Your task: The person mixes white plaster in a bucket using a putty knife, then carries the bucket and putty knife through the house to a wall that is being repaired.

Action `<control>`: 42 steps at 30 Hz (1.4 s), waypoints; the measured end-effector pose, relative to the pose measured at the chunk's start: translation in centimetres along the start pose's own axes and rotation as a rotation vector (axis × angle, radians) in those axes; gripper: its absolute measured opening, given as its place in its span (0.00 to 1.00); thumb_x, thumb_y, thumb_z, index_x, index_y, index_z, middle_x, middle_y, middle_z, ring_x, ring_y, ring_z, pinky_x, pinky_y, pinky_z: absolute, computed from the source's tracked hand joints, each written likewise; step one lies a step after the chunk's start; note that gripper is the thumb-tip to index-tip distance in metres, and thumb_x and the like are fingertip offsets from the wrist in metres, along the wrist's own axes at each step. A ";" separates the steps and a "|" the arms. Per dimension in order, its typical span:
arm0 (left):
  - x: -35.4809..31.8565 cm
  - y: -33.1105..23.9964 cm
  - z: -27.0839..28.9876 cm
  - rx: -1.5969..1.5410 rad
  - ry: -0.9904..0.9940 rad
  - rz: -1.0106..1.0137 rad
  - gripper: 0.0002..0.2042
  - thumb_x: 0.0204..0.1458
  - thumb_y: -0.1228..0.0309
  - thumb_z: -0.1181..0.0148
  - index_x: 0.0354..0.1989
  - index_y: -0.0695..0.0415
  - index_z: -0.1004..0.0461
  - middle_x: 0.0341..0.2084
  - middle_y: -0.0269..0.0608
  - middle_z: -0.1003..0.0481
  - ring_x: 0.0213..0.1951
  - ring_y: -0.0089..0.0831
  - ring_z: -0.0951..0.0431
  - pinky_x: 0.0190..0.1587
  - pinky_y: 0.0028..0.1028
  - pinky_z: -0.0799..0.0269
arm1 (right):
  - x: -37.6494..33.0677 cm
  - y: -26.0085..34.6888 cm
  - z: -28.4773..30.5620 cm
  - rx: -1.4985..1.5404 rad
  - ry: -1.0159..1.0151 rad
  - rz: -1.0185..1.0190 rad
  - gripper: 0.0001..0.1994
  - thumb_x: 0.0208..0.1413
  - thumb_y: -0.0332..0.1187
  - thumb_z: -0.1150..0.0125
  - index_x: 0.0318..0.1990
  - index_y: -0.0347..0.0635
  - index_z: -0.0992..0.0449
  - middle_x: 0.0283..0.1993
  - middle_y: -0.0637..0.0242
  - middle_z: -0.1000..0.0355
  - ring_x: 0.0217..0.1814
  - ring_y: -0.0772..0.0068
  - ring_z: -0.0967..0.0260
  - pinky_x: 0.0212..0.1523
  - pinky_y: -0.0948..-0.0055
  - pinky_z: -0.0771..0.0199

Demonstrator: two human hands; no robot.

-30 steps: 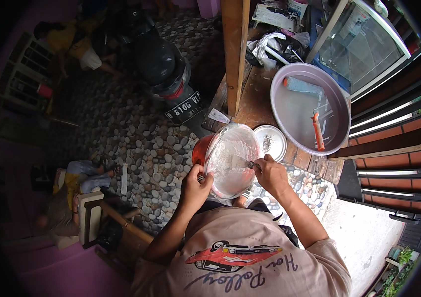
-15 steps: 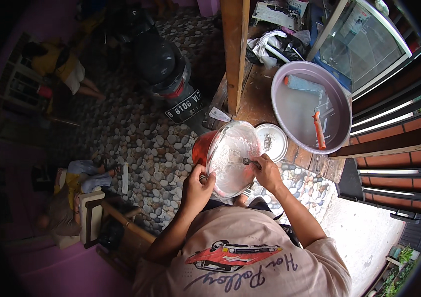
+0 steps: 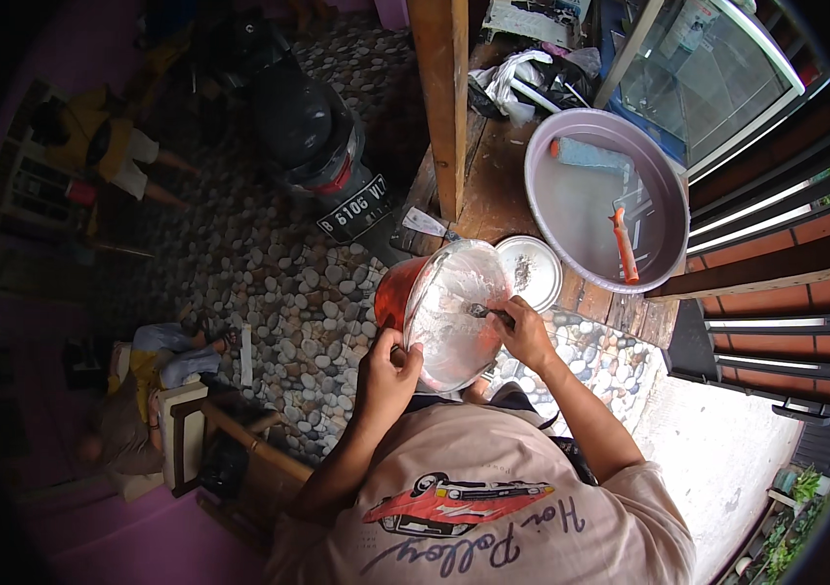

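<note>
Looks like scraping or mixing inside the red bucket [image 3: 446, 317], held tilted above the pebble-patterned floor [image 3: 308, 322], just beside the wooden desk [image 3: 493, 185]. Pinching the near-left rim with the left hand [image 3: 389, 375], thumb and fingers nearly together, parted only by the bucket's edge. Gripping a dark-handled tool [image 3: 479, 310] with the right hand [image 3: 528, 336], fingers curled closed around the handle, pointing left into the bucket (cannot tell the blade from the white coating around it). For an even result, probably best to brace the rim firmly against each push, lay the edge at a low angle, and follow the curved wall in long, overlapping strokes. Better to draw loosened material deeper inside than to flick it over the rim. Mind the smeared white lid [image 3: 532, 276] on the desk, close beyond the bucket, and the purple basin [image 3: 673, 214] farther along, with a blue roller [image 3: 591, 158] lying in cloudy liquid.
</note>
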State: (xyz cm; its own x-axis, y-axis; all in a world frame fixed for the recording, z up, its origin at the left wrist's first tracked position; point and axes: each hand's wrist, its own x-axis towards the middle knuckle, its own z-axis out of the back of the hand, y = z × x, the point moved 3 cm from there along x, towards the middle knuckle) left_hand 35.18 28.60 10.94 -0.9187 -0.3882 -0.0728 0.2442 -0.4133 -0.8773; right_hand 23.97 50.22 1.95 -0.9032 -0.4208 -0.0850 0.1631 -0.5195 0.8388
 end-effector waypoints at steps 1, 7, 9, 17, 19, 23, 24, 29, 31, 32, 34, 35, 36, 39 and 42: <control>0.0 0.3 0.0 -0.010 -0.004 0.004 0.10 0.52 0.69 0.39 0.29 0.59 0.34 0.10 0.34 0.39 0.14 0.24 0.39 0.20 0.29 0.41 | -0.1 0.0 0.1 0.000 0.000 -0.004 0.11 0.55 0.32 0.39 0.43 0.37 0.23 0.39 0.54 0.28 0.39 0.50 0.27 0.42 0.61 0.28; 0.1 1.8 -0.2 -0.094 0.021 0.058 0.09 0.53 0.70 0.39 0.32 0.60 0.33 0.16 0.37 0.33 0.20 0.23 0.33 0.25 0.27 0.37 | -0.6 -0.8 0.2 0.075 0.007 -0.031 0.12 0.56 0.33 0.40 0.44 0.37 0.23 0.38 0.55 0.29 0.39 0.54 0.27 0.42 0.64 0.28; 0.1 1.9 -0.3 -0.119 0.033 0.089 0.09 0.53 0.70 0.39 0.32 0.61 0.32 0.18 0.38 0.31 0.22 0.23 0.32 0.27 0.27 0.35 | -0.9 -0.9 0.4 0.088 -0.011 -0.004 0.12 0.56 0.33 0.39 0.44 0.37 0.23 0.38 0.56 0.29 0.38 0.56 0.27 0.42 0.65 0.28; 0.4 4.1 -0.8 -0.383 0.029 0.217 0.08 0.54 0.73 0.41 0.35 0.64 0.33 0.27 0.38 0.28 0.31 0.21 0.29 0.33 0.24 0.32 | -1.7 -1.3 2.2 0.158 -0.041 -0.076 0.12 0.57 0.32 0.39 0.46 0.37 0.23 0.34 0.62 0.31 0.35 0.68 0.31 0.39 0.72 0.31; 0.8 4.3 -0.7 -0.404 0.030 0.233 0.07 0.55 0.73 0.41 0.35 0.63 0.33 0.28 0.37 0.29 0.32 0.20 0.30 0.33 0.22 0.31 | -2.2 -1.4 3.0 0.190 -0.068 -0.061 0.12 0.58 0.31 0.39 0.47 0.37 0.23 0.33 0.64 0.33 0.34 0.72 0.35 0.39 0.74 0.33; 1.1 4.0 -0.1 -0.468 0.041 0.313 0.07 0.57 0.73 0.43 0.36 0.62 0.34 0.27 0.34 0.29 0.29 0.18 0.29 0.28 0.20 0.29 | -3.6 -1.7 5.1 0.125 -0.120 -0.077 0.11 0.56 0.30 0.38 0.45 0.37 0.22 0.34 0.63 0.31 0.34 0.72 0.31 0.38 0.75 0.31; 1.2 4.2 0.2 -0.455 0.036 0.295 0.08 0.57 0.73 0.43 0.37 0.62 0.35 0.27 0.35 0.29 0.29 0.18 0.28 0.27 0.21 0.28 | -4.0 -1.8 5.6 0.190 -0.149 -0.094 0.11 0.56 0.30 0.38 0.45 0.37 0.22 0.34 0.63 0.31 0.35 0.73 0.31 0.38 0.76 0.31; 1.4 5.0 1.3 -0.456 0.000 0.323 0.08 0.58 0.73 0.44 0.39 0.63 0.35 0.29 0.37 0.27 0.30 0.20 0.26 0.31 0.24 0.23 | -5.5 -3.5 8.5 0.185 -0.231 -0.195 0.11 0.58 0.31 0.39 0.45 0.37 0.22 0.33 0.65 0.31 0.36 0.75 0.31 0.40 0.75 0.32; 1.4 5.4 1.7 -0.463 0.010 0.333 0.07 0.58 0.74 0.45 0.40 0.62 0.34 0.34 0.40 0.25 0.34 0.22 0.23 0.34 0.25 0.21 | -5.7 -4.1 9.4 0.166 -0.240 -0.226 0.11 0.58 0.32 0.39 0.45 0.36 0.22 0.33 0.65 0.31 0.35 0.74 0.32 0.39 0.76 0.32; 1.3 5.5 1.9 -0.461 -0.006 0.346 0.07 0.58 0.74 0.45 0.40 0.63 0.33 0.34 0.40 0.25 0.34 0.23 0.23 0.34 0.25 0.21 | -5.8 -4.7 9.8 0.133 -0.259 -0.245 0.11 0.58 0.32 0.39 0.45 0.37 0.22 0.33 0.65 0.32 0.34 0.74 0.32 0.39 0.76 0.32; 1.3 5.4 2.1 -0.458 -0.034 0.365 0.06 0.58 0.74 0.45 0.41 0.62 0.33 0.34 0.39 0.25 0.34 0.22 0.23 0.33 0.25 0.21 | -5.8 -6.3 10.3 0.051 -0.287 -0.243 0.11 0.58 0.33 0.39 0.45 0.36 0.22 0.34 0.63 0.30 0.35 0.71 0.29 0.40 0.74 0.31; 1.2 5.6 2.2 -0.461 -0.034 0.364 0.06 0.58 0.74 0.45 0.41 0.62 0.33 0.34 0.39 0.25 0.34 0.22 0.23 0.33 0.25 0.21 | -5.7 -7.0 10.4 0.049 -0.288 -0.243 0.11 0.58 0.33 0.39 0.45 0.36 0.22 0.34 0.63 0.30 0.35 0.71 0.29 0.40 0.74 0.31; 1.2 5.7 2.3 -0.459 -0.039 0.365 0.07 0.58 0.74 0.45 0.41 0.62 0.33 0.34 0.39 0.25 0.33 0.22 0.23 0.33 0.25 0.21 | -5.5 -7.2 10.5 0.011 -0.308 -0.219 0.11 0.58 0.33 0.39 0.44 0.36 0.22 0.36 0.61 0.29 0.37 0.69 0.28 0.40 0.73 0.30; 1.1 5.7 2.4 -0.462 -0.044 0.370 0.07 0.58 0.74 0.45 0.41 0.62 0.33 0.34 0.38 0.25 0.33 0.22 0.23 0.33 0.24 0.22 | -4.7 -7.8 10.6 -0.040 -0.321 -0.218 0.11 0.58 0.33 0.39 0.44 0.35 0.23 0.39 0.57 0.27 0.42 0.64 0.25 0.42 0.70 0.28; 1.0 5.6 2.5 -0.458 -0.044 0.381 0.07 0.58 0.73 0.44 0.41 0.62 0.34 0.34 0.39 0.25 0.34 0.22 0.24 0.33 0.25 0.22 | -3.8 -8.0 10.3 -0.136 -0.319 -0.209 0.11 0.57 0.33 0.39 0.43 0.37 0.22 0.38 0.55 0.27 0.40 0.60 0.25 0.41 0.68 0.27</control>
State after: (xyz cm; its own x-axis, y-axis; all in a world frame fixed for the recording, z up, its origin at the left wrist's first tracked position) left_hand 36.42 23.86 7.08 -0.7766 -0.4770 -0.4116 0.3864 0.1553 -0.9091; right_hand 22.03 63.64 1.10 -0.9969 -0.0548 -0.0568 -0.0052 -0.6722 0.7403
